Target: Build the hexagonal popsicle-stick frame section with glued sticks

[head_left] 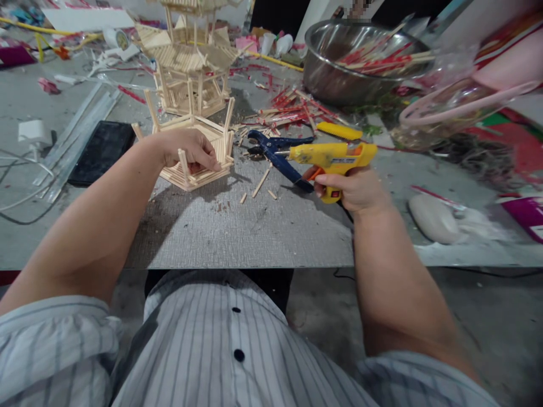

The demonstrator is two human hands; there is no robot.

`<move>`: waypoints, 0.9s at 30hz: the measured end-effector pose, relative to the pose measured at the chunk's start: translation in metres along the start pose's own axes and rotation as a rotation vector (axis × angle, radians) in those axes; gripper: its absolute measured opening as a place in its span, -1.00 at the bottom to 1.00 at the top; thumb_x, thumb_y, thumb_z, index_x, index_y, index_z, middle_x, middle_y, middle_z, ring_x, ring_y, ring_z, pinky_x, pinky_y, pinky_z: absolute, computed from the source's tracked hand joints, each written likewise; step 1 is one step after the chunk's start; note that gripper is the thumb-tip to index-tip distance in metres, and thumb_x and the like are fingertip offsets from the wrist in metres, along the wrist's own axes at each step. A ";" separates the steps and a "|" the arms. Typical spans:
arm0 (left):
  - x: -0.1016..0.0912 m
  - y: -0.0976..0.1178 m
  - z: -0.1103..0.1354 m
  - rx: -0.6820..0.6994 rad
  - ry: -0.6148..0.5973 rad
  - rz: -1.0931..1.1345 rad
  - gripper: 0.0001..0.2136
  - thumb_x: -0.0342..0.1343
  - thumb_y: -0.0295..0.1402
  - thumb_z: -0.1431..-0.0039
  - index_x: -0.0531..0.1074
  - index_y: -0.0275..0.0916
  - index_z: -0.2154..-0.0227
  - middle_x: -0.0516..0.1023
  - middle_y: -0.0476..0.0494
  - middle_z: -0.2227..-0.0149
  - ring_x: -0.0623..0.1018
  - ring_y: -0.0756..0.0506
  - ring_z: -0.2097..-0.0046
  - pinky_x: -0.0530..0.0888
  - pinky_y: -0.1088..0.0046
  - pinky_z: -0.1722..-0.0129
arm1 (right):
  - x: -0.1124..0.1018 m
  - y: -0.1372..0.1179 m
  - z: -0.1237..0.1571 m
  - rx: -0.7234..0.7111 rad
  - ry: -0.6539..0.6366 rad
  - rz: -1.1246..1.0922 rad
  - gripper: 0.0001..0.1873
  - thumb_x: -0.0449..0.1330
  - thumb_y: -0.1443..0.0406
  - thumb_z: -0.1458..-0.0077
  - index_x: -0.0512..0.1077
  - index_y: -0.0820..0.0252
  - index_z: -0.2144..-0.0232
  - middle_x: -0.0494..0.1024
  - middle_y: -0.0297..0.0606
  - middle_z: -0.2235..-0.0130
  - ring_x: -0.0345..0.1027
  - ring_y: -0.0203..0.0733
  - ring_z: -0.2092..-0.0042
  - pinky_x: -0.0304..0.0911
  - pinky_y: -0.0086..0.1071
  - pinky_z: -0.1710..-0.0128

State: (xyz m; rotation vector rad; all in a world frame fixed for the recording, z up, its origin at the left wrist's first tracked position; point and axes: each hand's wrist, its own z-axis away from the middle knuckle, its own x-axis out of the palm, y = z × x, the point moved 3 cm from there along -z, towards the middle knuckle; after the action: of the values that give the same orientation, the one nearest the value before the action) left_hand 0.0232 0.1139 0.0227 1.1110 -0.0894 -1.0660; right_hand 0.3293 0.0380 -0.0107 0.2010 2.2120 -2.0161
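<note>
My left hand (193,151) reaches over a hexagonal base of pale wooden sticks (186,182), with upright posts at its corners. Its thumb and fingers pinch at a short wooden stick (224,164) along the base's right front edge; the fingertips partly hide it. My right hand (354,186) is wrapped round the handle of a yellow hot glue gun (335,155), a finger at its orange trigger. The nozzle points left, above dark blue pliers (280,158) lying on the table. A multi-tiered stick pagoda (190,62) stands behind the base.
Small stick offcuts (262,181) lie near the pliers. A steel bowl (331,85) holds sticks at the back right, beside red-tipped stick scraps (288,110). A black phone (102,152) and white charger (31,133) lie left; a white computer mouse (432,217) sits right.
</note>
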 end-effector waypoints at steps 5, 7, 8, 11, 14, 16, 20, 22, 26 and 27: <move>0.000 0.002 0.002 -0.011 0.014 0.035 -0.78 0.28 -0.42 -0.01 0.39 -0.40 0.60 0.31 0.05 0.77 0.25 0.14 0.64 0.04 0.49 0.50 | 0.003 -0.002 0.002 0.019 -0.009 -0.024 -0.84 0.31 0.31 0.29 0.47 0.08 0.51 0.54 -0.33 0.48 0.19 -0.34 0.62 0.11 -0.38 0.64; 0.001 0.002 0.002 -0.010 0.014 0.043 -0.78 0.27 -0.44 -0.02 0.39 -0.39 0.62 0.30 0.04 0.77 0.24 0.13 0.64 0.05 0.48 0.50 | 0.003 -0.001 0.001 0.027 -0.002 -0.008 -0.85 0.31 0.30 0.30 0.48 0.07 0.52 0.54 -0.34 0.48 0.19 -0.34 0.62 0.12 -0.38 0.64; 0.000 0.002 0.002 -0.010 0.018 0.047 -0.79 0.27 -0.44 -0.02 0.39 -0.38 0.62 0.30 0.04 0.77 0.23 0.13 0.63 0.05 0.48 0.51 | 0.002 0.000 0.000 0.036 0.013 0.005 -0.85 0.32 0.30 0.31 0.47 0.07 0.53 0.54 -0.35 0.48 0.19 -0.34 0.61 0.12 -0.38 0.63; -0.002 -0.001 0.001 -0.008 0.031 0.045 -0.78 0.33 -0.41 0.03 0.40 -0.39 0.60 0.30 0.04 0.75 0.23 0.13 0.61 0.07 0.47 0.50 | -0.004 0.002 -0.002 0.075 0.131 0.009 -0.79 0.34 0.33 0.39 0.47 0.10 0.54 0.51 -0.37 0.48 0.22 -0.34 0.57 0.15 -0.39 0.59; -0.003 -0.004 -0.001 0.023 -0.011 0.055 -0.68 0.40 -0.27 0.14 0.41 -0.39 0.57 0.31 0.04 0.73 0.22 0.13 0.56 0.08 0.48 0.49 | -0.012 0.001 -0.003 0.076 0.276 -0.014 -0.78 0.33 0.39 0.43 0.46 0.16 0.55 0.47 -0.37 0.50 0.24 -0.37 0.53 0.15 -0.42 0.57; -0.004 -0.005 -0.002 0.031 -0.034 0.062 -0.64 0.42 -0.21 0.17 0.40 -0.38 0.56 0.32 0.04 0.71 0.22 0.13 0.55 0.08 0.48 0.49 | -0.017 0.001 -0.004 0.067 0.311 -0.036 -0.82 0.31 0.41 0.40 0.46 0.17 0.57 0.45 -0.36 0.52 0.20 -0.39 0.56 0.13 -0.43 0.60; -0.004 -0.005 -0.001 0.016 -0.036 0.044 -0.66 0.41 -0.21 0.15 0.40 -0.35 0.60 0.29 0.05 0.73 0.19 0.12 0.55 0.06 0.46 0.50 | -0.028 0.005 -0.007 0.160 0.424 -0.060 -0.83 0.30 0.46 0.34 0.47 0.20 0.56 0.46 -0.33 0.55 0.18 -0.40 0.59 0.11 -0.47 0.66; -0.003 -0.005 -0.001 0.027 -0.054 0.036 -0.65 0.39 -0.19 0.14 0.39 -0.34 0.61 0.29 0.05 0.74 0.18 0.12 0.56 0.04 0.45 0.51 | -0.035 0.008 -0.008 0.247 0.526 -0.060 -0.83 0.30 0.50 0.29 0.47 0.22 0.54 0.49 -0.30 0.52 0.24 -0.39 0.57 0.12 -0.50 0.67; -0.004 -0.006 -0.002 0.060 -0.081 0.030 -0.59 0.40 -0.10 0.19 0.38 -0.34 0.61 0.31 0.06 0.73 0.17 0.12 0.52 0.04 0.46 0.50 | -0.047 0.014 -0.006 0.405 0.623 -0.027 -0.84 0.31 0.50 0.20 0.44 0.22 0.51 0.45 -0.31 0.55 0.23 -0.37 0.62 0.12 -0.45 0.69; -0.004 -0.006 -0.002 0.061 -0.079 0.026 -0.57 0.40 -0.08 0.21 0.38 -0.35 0.61 0.31 0.06 0.73 0.16 0.12 0.52 0.04 0.47 0.50 | -0.049 0.015 -0.005 0.436 0.628 -0.001 -0.84 0.32 0.48 0.19 0.44 0.22 0.51 0.43 -0.32 0.57 0.20 -0.37 0.64 0.11 -0.43 0.70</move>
State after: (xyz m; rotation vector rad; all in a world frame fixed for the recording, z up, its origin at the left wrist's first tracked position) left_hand 0.0181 0.1176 0.0189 1.1194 -0.1995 -1.0898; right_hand 0.3800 0.0442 -0.0156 1.0009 1.9921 -2.6876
